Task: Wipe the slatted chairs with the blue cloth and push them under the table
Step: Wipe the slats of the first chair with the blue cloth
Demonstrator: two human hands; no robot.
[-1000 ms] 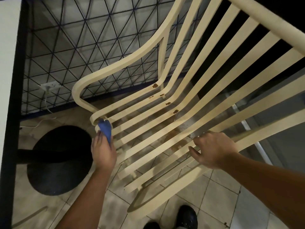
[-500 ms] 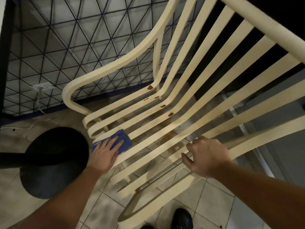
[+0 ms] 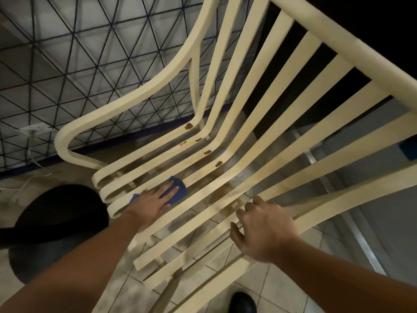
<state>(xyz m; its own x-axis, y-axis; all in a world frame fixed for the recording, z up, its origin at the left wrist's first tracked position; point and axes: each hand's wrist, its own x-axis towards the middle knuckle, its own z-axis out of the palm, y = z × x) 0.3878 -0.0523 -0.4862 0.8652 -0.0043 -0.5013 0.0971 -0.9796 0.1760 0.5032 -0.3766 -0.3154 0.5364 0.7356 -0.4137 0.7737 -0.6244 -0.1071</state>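
A cream slatted chair (image 3: 266, 136) fills most of the view, seen from above its seat, with rusty brown marks near the bend of the slats. My left hand (image 3: 153, 203) lies flat with straight fingers on the blue cloth (image 3: 178, 190), pressing it onto the seat slats near the front left. My right hand (image 3: 264, 231) rests on the right side of the seat, its fingers curled over a slat.
A round black table base (image 3: 52, 231) sits on the tiled floor (image 3: 282, 288) at the left. Behind the chair a dark wire grid (image 3: 94, 64) covers the wall, with a white socket (image 3: 33, 129) and cable. A black shoe (image 3: 243, 301) shows at the bottom edge.
My left hand has slid the blue cloth from the front left edge of the seat inward along the slats. My right hand has stayed on the right slats.
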